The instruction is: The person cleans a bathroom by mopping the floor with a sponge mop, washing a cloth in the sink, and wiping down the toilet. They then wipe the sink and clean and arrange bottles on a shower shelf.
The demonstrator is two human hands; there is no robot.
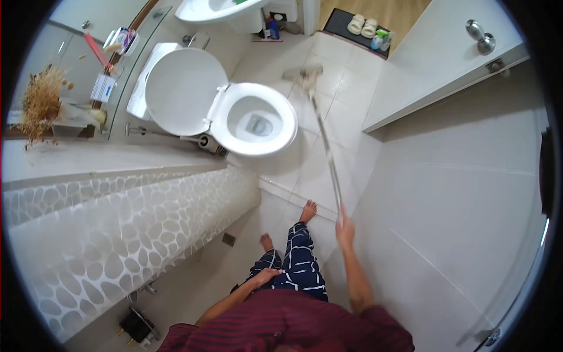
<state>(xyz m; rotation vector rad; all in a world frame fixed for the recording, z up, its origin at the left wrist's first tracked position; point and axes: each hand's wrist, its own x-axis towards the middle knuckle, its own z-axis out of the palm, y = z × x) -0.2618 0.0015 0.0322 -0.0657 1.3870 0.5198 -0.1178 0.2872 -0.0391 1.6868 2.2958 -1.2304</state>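
My right hand (345, 230) is wrapped round the upper end of a long thin pole (329, 154). The pole runs away from me to a wide, flat head (303, 72), slightly blurred, which rests on the tiled floor (346, 120) beyond the toilet bowl. My left hand (267, 276) lies against the top of my dark blue checked trousers (302, 258); its fingers look bent, and whether they grip the cloth is not clear. The white toilet (255, 146) stands left of the pole with its lid raised.
A low step (281, 190) crosses the floor by my front foot. At the right is an open door (446, 53). Pale slippers (356, 24) and bottles (380, 40) are on a dark mat (338, 26). A washbasin (202, 13) and glass shelf (136, 70) are at the left.
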